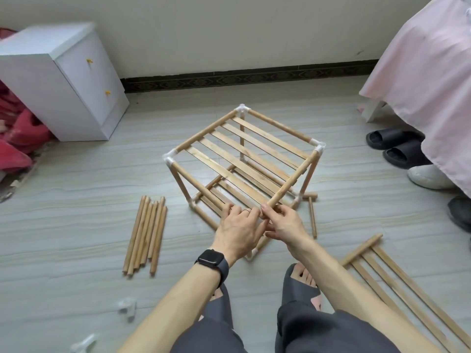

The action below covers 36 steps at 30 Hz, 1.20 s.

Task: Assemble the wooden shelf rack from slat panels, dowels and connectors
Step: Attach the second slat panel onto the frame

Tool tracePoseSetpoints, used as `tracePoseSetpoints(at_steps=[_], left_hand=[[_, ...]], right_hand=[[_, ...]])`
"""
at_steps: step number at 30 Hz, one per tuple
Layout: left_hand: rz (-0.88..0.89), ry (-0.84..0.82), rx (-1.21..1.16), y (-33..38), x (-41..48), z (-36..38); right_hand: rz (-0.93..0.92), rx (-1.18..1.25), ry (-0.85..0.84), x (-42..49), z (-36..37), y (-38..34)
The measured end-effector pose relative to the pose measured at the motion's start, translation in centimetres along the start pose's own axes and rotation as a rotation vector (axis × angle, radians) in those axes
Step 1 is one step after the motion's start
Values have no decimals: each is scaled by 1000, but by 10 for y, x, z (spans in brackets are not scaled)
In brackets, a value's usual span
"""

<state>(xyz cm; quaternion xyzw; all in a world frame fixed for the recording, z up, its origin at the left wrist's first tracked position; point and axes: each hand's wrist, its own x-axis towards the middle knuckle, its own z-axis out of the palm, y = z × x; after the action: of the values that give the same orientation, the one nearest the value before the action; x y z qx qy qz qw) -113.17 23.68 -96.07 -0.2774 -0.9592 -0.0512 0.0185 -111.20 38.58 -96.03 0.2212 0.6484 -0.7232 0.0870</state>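
Observation:
A half-built wooden rack [244, 149] stands on the floor with two slat shelves and white corner connectors [241, 108]. My left hand [239, 225] and my right hand [283, 220] meet at its near top corner. The left hand's fingers curl round the end of the left top rail. My right hand pinches the near end of the right top rail dowel [293, 179]. Whatever sits between the fingers at that corner is hidden. A bundle of several loose dowels [145, 233] lies left of the rack. A spare slat panel [397, 284] lies at the lower right.
Two loose white connectors [127, 305] [84, 345] lie on the floor at the lower left. Short dowels [312, 217] lie right of the rack. A white cabinet [63, 80] stands back left, a pink-covered bed [428, 72] and slippers [397, 146] to the right. My feet are below my hands.

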Motion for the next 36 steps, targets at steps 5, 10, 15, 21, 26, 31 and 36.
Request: tracePoseSetpoints(at_steps=[5, 10, 15, 21, 26, 31, 36], left_hand=[[-16, 33, 1, 1, 1, 4], [-49, 99, -44, 2, -1, 8], [-31, 220, -54, 0, -7, 14], [-43, 120, 5, 1, -4, 8], [161, 27, -128, -14, -3, -5], [220, 45, 28, -56, -3, -22], [-42, -75, 187, -108, 8, -37]], right_hand=[[16, 43, 16, 2, -2, 7], [18, 74, 11, 1, -5, 6], [31, 60, -35, -2, -6, 10], [11, 34, -44, -2, -7, 14], [-76, -141, 66, 6, -19, 7], [-126, -493, 166, 10, -57, -10], [-262, -837, 426, -1, -81, -27]])
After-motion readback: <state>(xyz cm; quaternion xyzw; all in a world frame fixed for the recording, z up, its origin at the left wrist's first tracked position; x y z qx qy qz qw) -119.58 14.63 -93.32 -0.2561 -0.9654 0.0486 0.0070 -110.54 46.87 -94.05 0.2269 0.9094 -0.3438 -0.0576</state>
